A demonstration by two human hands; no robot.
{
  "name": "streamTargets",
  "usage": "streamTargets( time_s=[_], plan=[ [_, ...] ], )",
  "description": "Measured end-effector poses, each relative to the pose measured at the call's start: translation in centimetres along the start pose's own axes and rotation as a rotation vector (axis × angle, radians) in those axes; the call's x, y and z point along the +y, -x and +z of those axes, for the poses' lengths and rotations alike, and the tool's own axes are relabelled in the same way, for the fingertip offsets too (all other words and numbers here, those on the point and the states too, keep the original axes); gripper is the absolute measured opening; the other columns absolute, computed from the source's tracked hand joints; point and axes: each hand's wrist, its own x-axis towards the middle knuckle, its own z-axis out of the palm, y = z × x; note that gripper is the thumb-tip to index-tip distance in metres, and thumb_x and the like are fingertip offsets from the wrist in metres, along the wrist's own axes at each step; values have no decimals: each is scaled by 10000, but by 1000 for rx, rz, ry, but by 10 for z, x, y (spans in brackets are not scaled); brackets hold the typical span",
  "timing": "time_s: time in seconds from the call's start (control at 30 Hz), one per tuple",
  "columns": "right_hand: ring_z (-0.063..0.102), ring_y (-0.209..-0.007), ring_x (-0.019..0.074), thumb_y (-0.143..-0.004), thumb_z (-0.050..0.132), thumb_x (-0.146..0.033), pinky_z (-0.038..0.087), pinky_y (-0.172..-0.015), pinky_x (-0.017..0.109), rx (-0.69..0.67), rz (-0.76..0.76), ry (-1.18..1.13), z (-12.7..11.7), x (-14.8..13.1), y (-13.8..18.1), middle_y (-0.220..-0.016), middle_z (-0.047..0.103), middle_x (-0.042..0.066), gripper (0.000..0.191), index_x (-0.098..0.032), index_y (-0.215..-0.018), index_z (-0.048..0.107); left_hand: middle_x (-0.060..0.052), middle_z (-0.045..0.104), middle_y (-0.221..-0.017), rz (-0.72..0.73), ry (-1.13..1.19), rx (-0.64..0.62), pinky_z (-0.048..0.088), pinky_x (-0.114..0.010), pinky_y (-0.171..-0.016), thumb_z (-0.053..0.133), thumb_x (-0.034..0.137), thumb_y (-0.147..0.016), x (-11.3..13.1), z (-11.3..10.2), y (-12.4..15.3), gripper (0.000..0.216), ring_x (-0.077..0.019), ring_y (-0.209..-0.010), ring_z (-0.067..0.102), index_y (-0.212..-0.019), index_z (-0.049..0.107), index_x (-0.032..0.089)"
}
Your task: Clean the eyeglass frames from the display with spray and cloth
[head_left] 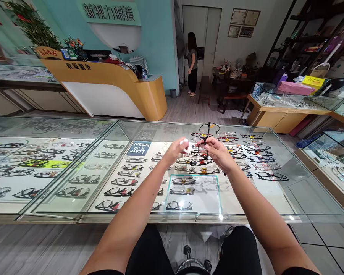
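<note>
Head view is showing both bare hands raised together above a glass display counter (303, 191). The right hand (217, 152) is pinching a pair of black-framed glasses (204, 141), with its fingers closed on the frame near the middle, so that the glasses are standing on end, one lens above the other. An orange tag is sticking out at the top of the frame. The left hand (176, 150) is sitting just beside the right one, its fingertips drawn together around a small white object (184, 142); what that object is cannot be told from this view. The white object is lying near the lower lens, and whether it is touching the glasses is not clear.

Both forearms are reaching forward from the bottom of the picture, over the person's knees in dark trousers. Under the glass top, rows of spectacle frames (120, 191) are lying on white trays, and a small blue card (140, 148) is resting among them. A tray with a teal border (193, 194) is lying directly below the hands, holding a few frames.

Beyond the counter, a curved yellow and white reception desk (109, 89) is standing against a teal wall. Another person (192, 63) is standing at a white door, well apart from the hands.
</note>
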Motion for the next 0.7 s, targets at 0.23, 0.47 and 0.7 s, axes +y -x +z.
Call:
streamTargets(
  time_s=[0.23, 0.47, 0.7],
  plan=[
    [745, -1277, 288, -846, 952, -463, 563, -1022, 416, -2, 4, -29, 1, -1, 1, -1218, 822, 52, 370, -278, -1009, 676, -30, 668, -977, -118, -244, 783, 522, -371, -954, 642, 306, -926, -33, -59, -19, 109, -238, -953, 637, -1008, 596, 250],
    [755, -1251, 287, -842, 955, -466, 558, -1028, 420, -7, -1, -25, 0, 1, 0, -1220, 823, 56, 375, -279, -1011, 677, -130, 678, -1310, -350, -366, 1057, 418, -563, -1238, 594, 124, -940, -65, -93, -20, 252, -357, -1338, 632, -1138, 510, 255],
    [760, -1256, 293, -848, 946, -483, 550, -1038, 418, -15, -17, -16, -1, 2, -1, -1216, 829, 59, 386, -276, -1012, 666, -177, 678, -1411, -368, -402, 1066, 438, -520, -1254, 572, 105, -971, -76, -97, -20, 309, -342, -1385, 638, -1246, 514, 233]
  ],
)
